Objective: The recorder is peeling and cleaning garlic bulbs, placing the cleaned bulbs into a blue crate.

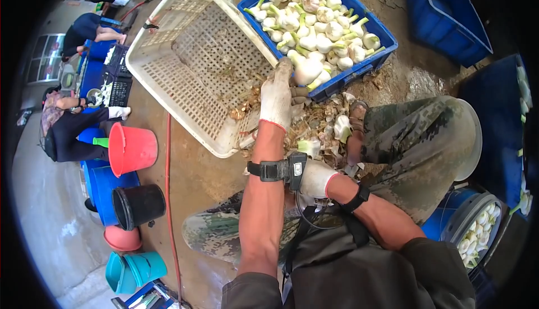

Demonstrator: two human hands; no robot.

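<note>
My left hand, in a soiled white knit glove, reaches to the near corner of a blue plastic crate and holds a large garlic bulb between thumb and fingers. Many trimmed garlic bulbs with short green stems fill the crate. My right hand, also gloved, is low between my knees, partly hidden behind the device strapped on my left wrist; what it holds cannot be seen. Just above it lies a cut garlic piece, and another bulb rests on the peelings by my foot.
A tilted white plastic basket with scraps stands left of the crate. Dry garlic peelings cover the floor before me. A red hose, a red bucket and a black bucket are at left. A garlic-filled bucket stands right; other people work far left.
</note>
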